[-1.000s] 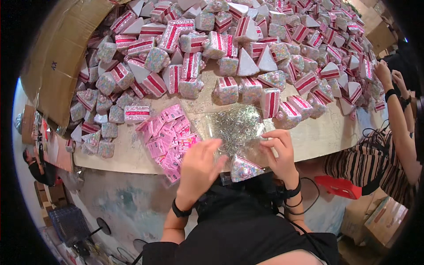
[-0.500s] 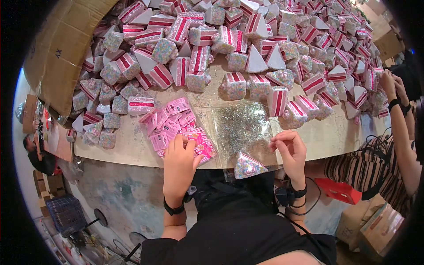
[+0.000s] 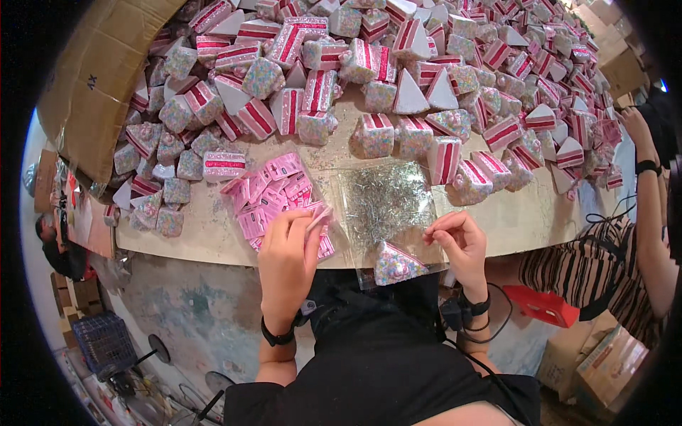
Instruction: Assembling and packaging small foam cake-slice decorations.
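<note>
Though blurred, pin (image 3: 435, 232) in right hand (image 3: 460, 245)

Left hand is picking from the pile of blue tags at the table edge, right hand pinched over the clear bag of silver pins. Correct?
Not quite. The head view shows the tags are pink, not blue. The rest holds: the left hand is picking from that pile at the edge of the table, and the right hand is pinched beside the clear bag of silver pins.
</note>
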Demonstrator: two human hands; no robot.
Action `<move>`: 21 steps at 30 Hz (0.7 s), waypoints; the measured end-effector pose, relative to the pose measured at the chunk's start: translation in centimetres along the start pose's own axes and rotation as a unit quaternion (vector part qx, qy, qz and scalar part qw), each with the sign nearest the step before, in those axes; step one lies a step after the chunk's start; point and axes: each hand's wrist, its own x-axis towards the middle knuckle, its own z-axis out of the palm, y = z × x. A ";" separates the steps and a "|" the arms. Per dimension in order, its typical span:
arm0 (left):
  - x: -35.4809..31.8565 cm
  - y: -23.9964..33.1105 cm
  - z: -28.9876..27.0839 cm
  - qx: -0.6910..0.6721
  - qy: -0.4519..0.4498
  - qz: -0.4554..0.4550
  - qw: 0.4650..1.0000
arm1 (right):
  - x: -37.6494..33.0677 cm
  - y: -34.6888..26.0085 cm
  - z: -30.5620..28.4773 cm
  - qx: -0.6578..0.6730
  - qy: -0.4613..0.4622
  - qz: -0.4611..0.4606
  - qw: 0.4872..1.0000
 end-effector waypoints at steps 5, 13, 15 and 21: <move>0.1 0.6 0.8 0.014 0.097 0.004 0.995 | -0.4 -0.4 0.6 0.011 -0.007 0.002 1.000; -1.5 1.5 1.0 -0.050 0.046 -0.036 0.997 | -0.3 0.3 2.7 -0.025 -0.001 -0.096 0.995; -1.4 2.0 1.2 -0.086 0.049 -0.014 0.995 | 0.0 0.0 3.6 -0.004 -0.007 -0.108 0.994; -1.9 2.9 1.9 -0.162 0.019 -0.003 0.987 | 0.9 -0.3 5.5 -0.033 0.032 -0.125 0.991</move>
